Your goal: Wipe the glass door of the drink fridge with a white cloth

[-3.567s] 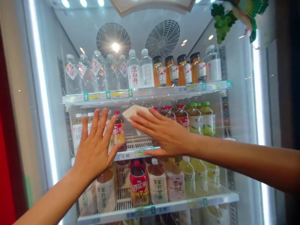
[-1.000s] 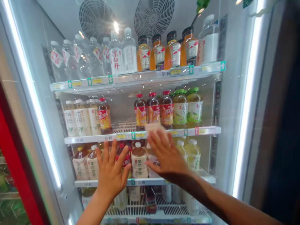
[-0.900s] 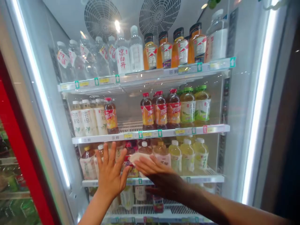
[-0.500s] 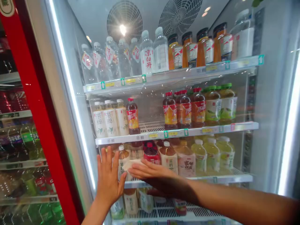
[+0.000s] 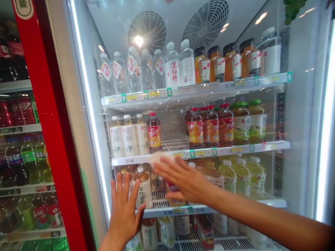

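A glass-fronted drinks fridge fills the view. Low at the left, my left hand (image 5: 127,209) is raised with fingers spread, apparently flat on the glass door, before a bottle of brown tea (image 5: 143,184). My right hand (image 5: 180,174) reaches in from the right, its straight fingers pressed over a white cloth (image 5: 161,157) at the glass. The cloth is blurred and partly hidden by the fingers. Just above it, behind the glass, stands a red-capped bottle of iced tea (image 5: 154,132). My right hand covers parts of the bottles on the third shelf.
Clear water bottles (image 5: 171,66) and amber bottles (image 5: 231,62) line the top shelf. Green-capped bottles (image 5: 258,120) stand at the right of the second shelf. A red-framed fridge (image 5: 52,115) with cans and bottles is at the left. Bright light strips (image 5: 90,104) run up the sides.
My right hand has moved up across the glass with the cloth, from the third shelf to the second shelf's edge. My left hand stays spread, slightly lower. The view has shifted a little.
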The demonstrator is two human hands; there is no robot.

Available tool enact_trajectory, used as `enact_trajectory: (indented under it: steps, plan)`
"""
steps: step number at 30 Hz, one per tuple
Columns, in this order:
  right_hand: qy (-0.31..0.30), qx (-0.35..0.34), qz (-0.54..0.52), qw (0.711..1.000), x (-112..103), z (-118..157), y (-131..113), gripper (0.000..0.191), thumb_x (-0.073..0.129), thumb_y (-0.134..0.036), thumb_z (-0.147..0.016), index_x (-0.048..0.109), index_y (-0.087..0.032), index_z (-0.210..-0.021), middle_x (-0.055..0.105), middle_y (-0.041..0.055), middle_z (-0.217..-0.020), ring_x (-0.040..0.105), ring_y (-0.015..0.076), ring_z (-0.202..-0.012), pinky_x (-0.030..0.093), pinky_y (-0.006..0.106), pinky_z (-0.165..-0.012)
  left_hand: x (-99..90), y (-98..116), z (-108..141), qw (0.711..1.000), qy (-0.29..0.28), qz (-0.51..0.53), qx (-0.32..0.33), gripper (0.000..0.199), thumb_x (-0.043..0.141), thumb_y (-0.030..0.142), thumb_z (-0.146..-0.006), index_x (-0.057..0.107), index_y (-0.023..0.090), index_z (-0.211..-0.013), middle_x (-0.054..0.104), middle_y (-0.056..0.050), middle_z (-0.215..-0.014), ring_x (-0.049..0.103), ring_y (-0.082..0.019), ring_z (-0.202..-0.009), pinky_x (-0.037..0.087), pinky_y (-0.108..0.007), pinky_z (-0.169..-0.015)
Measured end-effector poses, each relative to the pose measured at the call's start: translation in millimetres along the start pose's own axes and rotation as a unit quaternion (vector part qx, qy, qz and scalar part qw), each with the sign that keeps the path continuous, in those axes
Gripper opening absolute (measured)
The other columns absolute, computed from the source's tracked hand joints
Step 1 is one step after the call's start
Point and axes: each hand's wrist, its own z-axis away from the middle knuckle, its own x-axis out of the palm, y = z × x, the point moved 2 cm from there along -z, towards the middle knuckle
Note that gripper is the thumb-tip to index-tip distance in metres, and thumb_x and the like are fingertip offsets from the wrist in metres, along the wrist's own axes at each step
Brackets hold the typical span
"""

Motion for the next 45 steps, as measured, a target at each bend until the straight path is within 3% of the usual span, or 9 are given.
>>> enact_trajectory:
  steps: [3,8,13,18,23,28,34,40,45]
  plan:
    - [0.042,0.147,-0.009,0.988,-13,33,20,0.093,0.053,-0.063,-0.098,0.014,-0.015,-0.167,0.023,0.0065,-0.172,0.000,0.0288,-0.164,0.009,0.062,-0.133,6.1,9,-3,1.000,-0.001,0.005,-0.001,0.082,0.056,0.023,-0.096,0.015,0.025,-0.167,0.005,-0.010,-0.176,0.000,-0.033,-0.163,0.002,-0.061,-0.132]
    - [-0.026,-0.023,-0.080,0.996,-16,96,23,0.073,0.049,-0.053,-0.102,0.030,-0.018,-0.164,0.028,-0.0038,-0.171,0.015,0.0168,-0.162,0.013,0.034,-0.135,20.7,36,-30,0.999,0.000,0.008,0.033,0.082,0.058,0.023,-0.095,0.017,0.027,-0.166,0.003,-0.008,-0.177,-0.003,-0.034,-0.163,-0.001,-0.057,-0.132]
    - [0.050,0.227,0.027,0.972,-31,146,79,0.090,0.048,-0.057,-0.102,0.006,-0.012,-0.167,0.006,0.0102,-0.174,-0.002,0.0307,-0.163,0.009,0.061,-0.132,39.3,78,-66,0.996,0.012,0.033,0.076,0.081,0.059,0.025,-0.095,0.021,0.030,-0.165,0.004,-0.005,-0.177,-0.002,-0.034,-0.163,-0.005,-0.055,-0.132]
    - [-0.049,0.008,-0.054,0.997,-36,217,90,0.086,0.052,-0.066,-0.098,0.023,-0.021,-0.166,0.039,-0.0011,-0.167,0.020,0.0138,-0.161,0.035,0.032,-0.127,60.7,129,-86,0.996,0.005,0.055,0.073,0.080,0.062,0.030,-0.094,0.025,0.033,-0.164,0.006,-0.001,-0.177,-0.004,-0.035,-0.163,-0.010,-0.059,-0.130]
    - [0.012,0.248,0.066,0.967,-63,275,159,0.090,0.045,-0.060,-0.102,0.005,-0.012,-0.167,0.011,0.0132,-0.174,0.009,0.0341,-0.163,0.025,0.063,-0.128,79.7,180,-104,0.993,0.014,0.083,0.086,0.077,0.062,0.030,-0.094,0.028,0.034,-0.163,0.008,0.000,-0.177,-0.003,-0.035,-0.163,-0.008,-0.059,-0.131]
    - [-0.036,0.059,0.035,0.997,-69,325,163,0.098,0.049,-0.072,-0.096,0.020,-0.010,-0.166,0.026,0.0121,-0.171,0.017,0.0294,-0.162,0.035,0.050,-0.128,99.3,227,-122,0.990,0.029,0.089,0.107,0.075,0.060,0.035,-0.096,0.029,0.032,-0.163,0.009,-0.001,-0.177,-0.002,-0.036,-0.163,-0.008,-0.058,-0.131]
    - [-0.015,0.230,0.061,0.971,-87,344,204,0.098,0.045,-0.066,-0.100,0.004,-0.009,-0.167,0.009,0.0182,-0.173,0.008,0.0392,-0.162,0.036,0.065,-0.122,118.5,269,-135,0.988,0.032,0.097,0.119,0.070,0.055,0.042,-0.098,0.030,0.032,-0.163,0.011,-0.001,-0.177,-0.001,-0.035,-0.163,-0.007,-0.057,-0.131]
    - [-0.051,0.020,-0.003,0.998,-80,354,179,0.090,0.046,-0.068,-0.099,0.020,-0.013,-0.166,0.020,0.0015,-0.174,0.011,0.0228,-0.163,0.022,0.040,-0.133,128.5,281,-131,0.989,0.007,0.088,0.116,0.071,0.057,0.040,-0.097,0.030,0.031,-0.162,0.010,-0.001,-0.177,-0.001,-0.035,-0.163,-0.009,-0.058,-0.130]
    - [0.010,0.199,0.032,0.979,-82,314,192,0.093,0.041,-0.065,-0.102,0.009,-0.006,-0.166,0.006,0.0141,-0.174,0.001,0.0327,-0.163,0.014,0.056,-0.133,125.1,268,-121,0.992,-0.012,0.068,0.108,0.073,0.060,0.040,-0.096,0.032,0.031,-0.162,0.010,-0.003,-0.177,-0.001,-0.036,-0.163,-0.008,-0.058,-0.131]
